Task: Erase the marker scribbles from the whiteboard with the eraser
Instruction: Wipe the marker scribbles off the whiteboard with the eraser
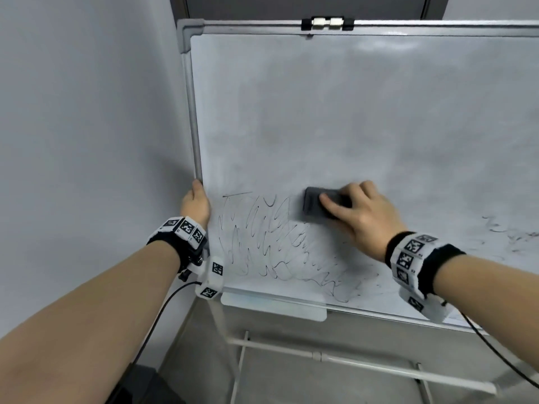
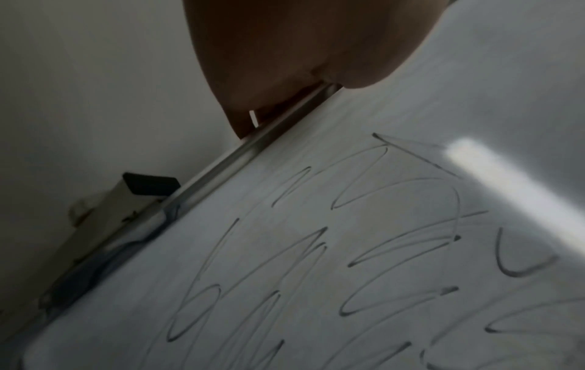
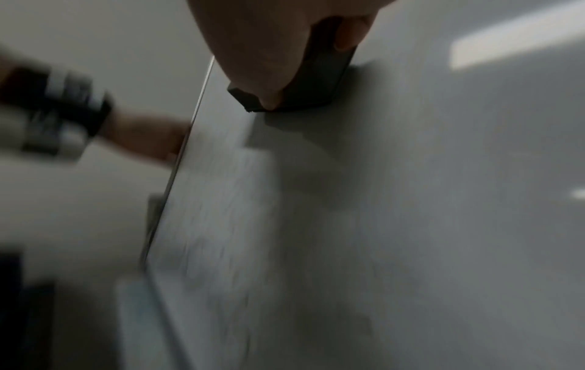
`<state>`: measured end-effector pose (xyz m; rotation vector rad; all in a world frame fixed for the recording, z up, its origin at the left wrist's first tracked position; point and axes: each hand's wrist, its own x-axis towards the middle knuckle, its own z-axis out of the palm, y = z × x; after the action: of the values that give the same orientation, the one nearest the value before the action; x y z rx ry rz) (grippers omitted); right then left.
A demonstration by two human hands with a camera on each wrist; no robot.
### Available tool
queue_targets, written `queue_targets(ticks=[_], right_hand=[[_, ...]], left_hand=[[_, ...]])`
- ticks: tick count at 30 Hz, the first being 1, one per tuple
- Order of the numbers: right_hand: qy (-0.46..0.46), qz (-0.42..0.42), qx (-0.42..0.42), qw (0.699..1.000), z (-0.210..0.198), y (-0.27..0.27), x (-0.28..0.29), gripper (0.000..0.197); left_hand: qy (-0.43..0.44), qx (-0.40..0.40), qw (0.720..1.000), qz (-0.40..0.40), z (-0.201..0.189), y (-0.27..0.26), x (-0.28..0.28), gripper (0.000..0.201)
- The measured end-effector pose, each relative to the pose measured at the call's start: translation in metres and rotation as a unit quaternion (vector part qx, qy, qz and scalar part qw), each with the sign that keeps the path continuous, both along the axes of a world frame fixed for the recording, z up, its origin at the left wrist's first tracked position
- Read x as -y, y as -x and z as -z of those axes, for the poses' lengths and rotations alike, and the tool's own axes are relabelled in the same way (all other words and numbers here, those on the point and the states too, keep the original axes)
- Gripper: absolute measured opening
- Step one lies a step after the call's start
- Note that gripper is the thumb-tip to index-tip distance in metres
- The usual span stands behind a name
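The marker tray [image 1: 274, 309] sat lower centre. The right hand [image 1: 360, 212] gripped the eraser [image 1: 316, 204] against the whiteboard [image 1: 350, 112], above the scribbles [image 1: 262, 243]; the left hand [image 1: 195, 204] clasped the frame [image 1: 192, 112].

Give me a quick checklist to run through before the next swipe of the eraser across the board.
1. Eraser gripped by the right hand: ok, thumb and fingers curl round it.
2. Eraser face flat on the whiteboard: ok, the right wrist view shows it against the surface.
3. Board steadied: ok, the left hand grips the left frame edge.
4. Scribbles left to erase: not ok, a large patch remains below and left of the eraser.
5. Fainter marks at the right edge: not ok, still there.
6. Pressure on the eraser: cannot tell.
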<state>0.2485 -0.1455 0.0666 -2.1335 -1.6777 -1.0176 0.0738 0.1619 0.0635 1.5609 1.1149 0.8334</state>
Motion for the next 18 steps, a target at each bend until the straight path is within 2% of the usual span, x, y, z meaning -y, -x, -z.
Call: queue_targets(ticks=[3, 5, 7, 11, 13, 14, 16, 18], right_hand=[[0.140, -0.029, 0.015, 0.990, 0.070, 0.012, 0.015, 0.062], [0.154, -0.029, 0.012, 0.988, 0.081, 0.017, 0.013, 0.064], [0.110, -0.022, -0.007, 0.994, 0.056, 0.019, -0.002, 0.064], [-0.089, 0.019, -0.046, 0.995, -0.035, 0.026, -0.050, 0.046], [-0.130, 0.017, -0.058, 0.990, -0.038, 0.033, -0.066, 0.048], [-0.108, 0.001, -0.042, 0.993, -0.023, 0.039, -0.070, 0.052], [0.021, -0.048, 0.014, 0.999, 0.034, 0.055, -0.067, 0.062], [0.132, -0.062, 0.054, 0.988, 0.085, 0.069, -0.052, 0.065]], left_hand=[[-0.006, 0.001, 1.000, 0.016, 0.003, -0.001, 0.001, 0.064], [-0.008, 0.002, 1.000, 0.019, 0.004, 0.001, 0.002, 0.064], [-0.012, -0.001, 1.000, 0.019, 0.005, 0.001, 0.001, 0.063], [-0.018, -0.012, 0.999, 0.026, 0.008, 0.005, -0.001, 0.066], [-0.020, -0.015, 0.999, 0.028, 0.009, 0.007, -0.001, 0.068], [-0.023, -0.013, 0.999, 0.029, 0.010, 0.009, -0.001, 0.067], [-0.035, -0.015, 0.999, 0.039, 0.011, 0.011, -0.001, 0.064], [-0.047, -0.026, 0.997, 0.053, 0.011, 0.013, 0.001, 0.062]])
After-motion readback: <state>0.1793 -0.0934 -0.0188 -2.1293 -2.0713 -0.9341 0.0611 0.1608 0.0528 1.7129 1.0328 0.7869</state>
